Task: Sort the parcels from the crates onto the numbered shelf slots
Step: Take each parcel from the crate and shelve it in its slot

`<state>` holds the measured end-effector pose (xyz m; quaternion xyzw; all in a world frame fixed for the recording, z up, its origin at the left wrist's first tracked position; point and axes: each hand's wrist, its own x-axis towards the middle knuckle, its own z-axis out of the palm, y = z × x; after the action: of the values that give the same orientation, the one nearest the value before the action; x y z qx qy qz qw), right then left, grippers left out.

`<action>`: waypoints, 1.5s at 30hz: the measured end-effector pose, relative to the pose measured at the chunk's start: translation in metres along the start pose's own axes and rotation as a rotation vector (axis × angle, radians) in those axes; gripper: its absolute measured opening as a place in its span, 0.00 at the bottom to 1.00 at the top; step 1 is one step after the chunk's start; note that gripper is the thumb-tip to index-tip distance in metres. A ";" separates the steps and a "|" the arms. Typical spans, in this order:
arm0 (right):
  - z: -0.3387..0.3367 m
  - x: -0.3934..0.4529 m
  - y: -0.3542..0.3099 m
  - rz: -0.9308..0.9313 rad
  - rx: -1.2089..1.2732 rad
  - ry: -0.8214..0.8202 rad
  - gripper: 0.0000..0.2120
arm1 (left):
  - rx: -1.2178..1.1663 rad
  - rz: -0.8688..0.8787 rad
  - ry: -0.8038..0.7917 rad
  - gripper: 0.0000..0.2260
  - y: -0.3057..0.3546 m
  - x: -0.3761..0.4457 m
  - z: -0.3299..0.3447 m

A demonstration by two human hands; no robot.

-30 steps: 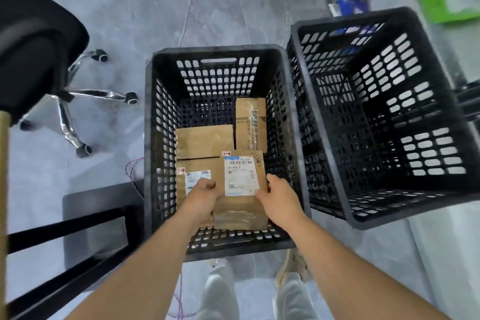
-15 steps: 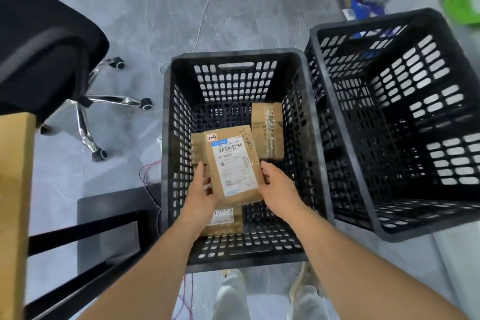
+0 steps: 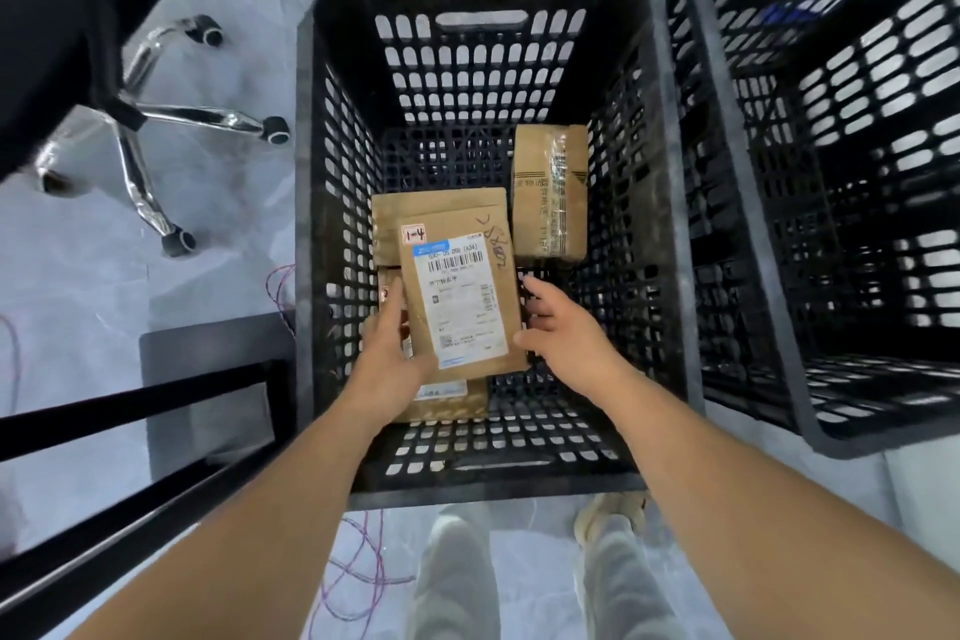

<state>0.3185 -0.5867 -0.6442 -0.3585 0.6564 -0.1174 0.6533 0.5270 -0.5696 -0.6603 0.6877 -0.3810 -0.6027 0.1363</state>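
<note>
Down inside the black crate (image 3: pixel 332 203), both hands on a brown parcel (image 3: pixel 462 296). Left hand (image 3: pixel 387 359) gripping the parcel's left edge, thumb laid along the side, fingers tucked underneath and out of sight. Right hand (image 3: pixel 563 333) flat against the right edge, fingers stretched forward and touching the side, thumb splayed toward the lower corner. Parcel held face up, tilted a little, raised above the others in the crate. White shipping label (image 3: pixel 460 299) across its front, barcode near the top, and a small tag (image 3: pixel 414 234) reading "1-4" at the upper left corner. Some handwritten scribble on the upper right of the cardboard, too smeared to read.

Under and behind it, a second flat parcel (image 3: pixel 431 203) lying on the crate floor. To the right, a taped box (image 3: pixel 550 192) lying lengthwise near the far right wall. Just below the held parcel, another labelled parcel (image 3: pixel 447 403) peeking out, mostly covered.

Second black crate (image 3: pixel 727 172) standing just beside the first on the right; nothing to be seen in it but blue showing through its far wall. Office chair (image 3: pixel 62 16) with chrome legs at the upper left, black frame (image 3: pixel 140 400) at the lower left, loose purple wires (image 3: pixel 353 572) on the grey floor, shoes and pale trousers at the bottom edge.
</note>
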 end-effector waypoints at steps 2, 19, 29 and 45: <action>0.000 0.006 0.001 -0.023 0.004 -0.026 0.35 | -0.002 -0.021 0.002 0.48 -0.001 0.005 0.000; -0.014 0.010 0.016 -0.085 -0.003 -0.169 0.48 | -0.135 0.092 -0.119 0.51 0.005 -0.008 0.003; -0.070 -0.078 -0.058 -0.314 0.037 -0.100 0.46 | -0.013 0.384 -0.116 0.45 0.100 -0.067 -0.011; -0.176 -0.305 -0.168 -0.712 -0.091 0.106 0.49 | 0.124 0.917 -0.150 0.46 0.281 -0.220 -0.015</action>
<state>0.1726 -0.5714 -0.2828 -0.5867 0.5281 -0.3266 0.5198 0.4439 -0.6111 -0.3156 0.4098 -0.6896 -0.5045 0.3192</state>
